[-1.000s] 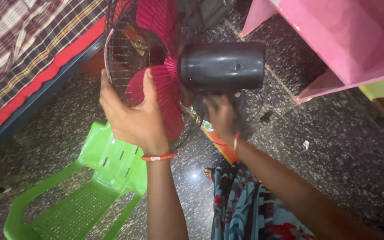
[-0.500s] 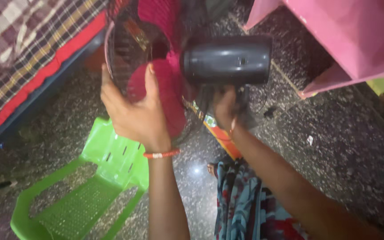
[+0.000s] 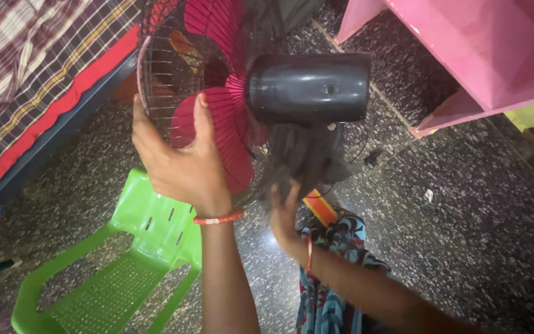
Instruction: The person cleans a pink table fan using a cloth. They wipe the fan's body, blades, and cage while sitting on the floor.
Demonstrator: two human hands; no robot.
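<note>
Free room and obstacles, as you stand:

- Ahead: the fan's wire cage point(image 3: 162, 74) and black motor housing point(image 3: 307, 88) fill the middle; your left hand point(image 3: 177, 164) rests against the cage rim.
- Below the housing: a dark cloth point(image 3: 304, 158) hangs just above your right hand point(image 3: 284, 213).
- Lower left: the green plastic chair point(image 3: 125, 260) takes up the floor beside your left forearm.
- Far left: the bed edge point(image 3: 50, 117) closes that side.
- Upper right: the pink cabinet point(image 3: 465, 49) juts in.
- Right: speckled floor point(image 3: 465, 222) lies open between cabinet and your right arm.
</note>
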